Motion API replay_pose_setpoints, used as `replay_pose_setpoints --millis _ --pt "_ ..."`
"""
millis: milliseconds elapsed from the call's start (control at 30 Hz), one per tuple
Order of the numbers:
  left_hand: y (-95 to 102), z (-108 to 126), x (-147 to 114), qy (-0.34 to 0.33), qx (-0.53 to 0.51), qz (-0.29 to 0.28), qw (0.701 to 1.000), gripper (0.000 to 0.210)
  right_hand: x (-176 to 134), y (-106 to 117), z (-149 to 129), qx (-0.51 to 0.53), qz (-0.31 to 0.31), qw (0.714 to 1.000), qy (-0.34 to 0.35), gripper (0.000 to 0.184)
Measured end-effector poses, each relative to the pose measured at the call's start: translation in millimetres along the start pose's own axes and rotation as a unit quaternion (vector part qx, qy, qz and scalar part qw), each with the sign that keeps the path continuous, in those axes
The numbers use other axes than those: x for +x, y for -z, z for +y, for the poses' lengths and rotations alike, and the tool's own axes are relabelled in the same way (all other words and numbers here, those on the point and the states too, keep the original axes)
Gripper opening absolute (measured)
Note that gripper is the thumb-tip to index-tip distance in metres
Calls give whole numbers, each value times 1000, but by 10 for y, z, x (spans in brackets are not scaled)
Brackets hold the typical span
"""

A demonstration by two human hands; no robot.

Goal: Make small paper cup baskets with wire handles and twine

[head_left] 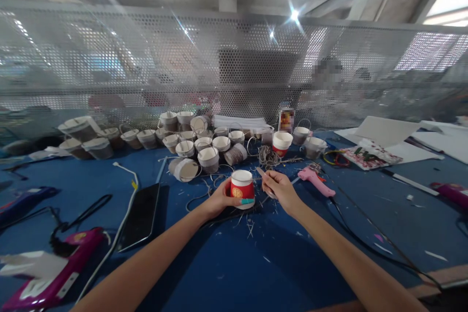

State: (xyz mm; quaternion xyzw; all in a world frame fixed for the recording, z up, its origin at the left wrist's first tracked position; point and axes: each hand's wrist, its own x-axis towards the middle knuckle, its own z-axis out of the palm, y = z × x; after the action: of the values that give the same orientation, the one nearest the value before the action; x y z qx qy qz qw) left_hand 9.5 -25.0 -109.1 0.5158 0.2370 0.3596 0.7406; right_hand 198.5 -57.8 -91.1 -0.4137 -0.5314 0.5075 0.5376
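Observation:
A red and white paper cup [242, 185] with a round gold print is in my left hand [220, 200], whose fingers wrap round its side. A small turquoise patch shows by the thumb, low on the cup. To the right of the cup, my right hand [280, 187] is closed in a pinch on a thin, pale, flat strip [261, 172]. The strip points up and left towards the cup, apart from it. I cannot make out its kind. Beyond the right hand lies a pink glue gun [316, 182]. Grey twine [269, 157] is tangled behind the hands.
Several small grey-wrapped buckets [208, 158] crowd the back of the blue table [226, 273]. A stack of red and white cups [282, 142] stands behind my right hand. On the left lie a phone [141, 215] and a purple glue gun [64, 268]. Cords and scraps are scattered about.

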Motion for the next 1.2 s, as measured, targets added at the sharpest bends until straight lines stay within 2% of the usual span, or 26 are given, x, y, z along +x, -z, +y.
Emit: replay_pose_setpoints --millis 1200 --pt "-24 29 -10 -6 17 -72 997 66 -16 -35 -2 -71 9 997 -4 36"
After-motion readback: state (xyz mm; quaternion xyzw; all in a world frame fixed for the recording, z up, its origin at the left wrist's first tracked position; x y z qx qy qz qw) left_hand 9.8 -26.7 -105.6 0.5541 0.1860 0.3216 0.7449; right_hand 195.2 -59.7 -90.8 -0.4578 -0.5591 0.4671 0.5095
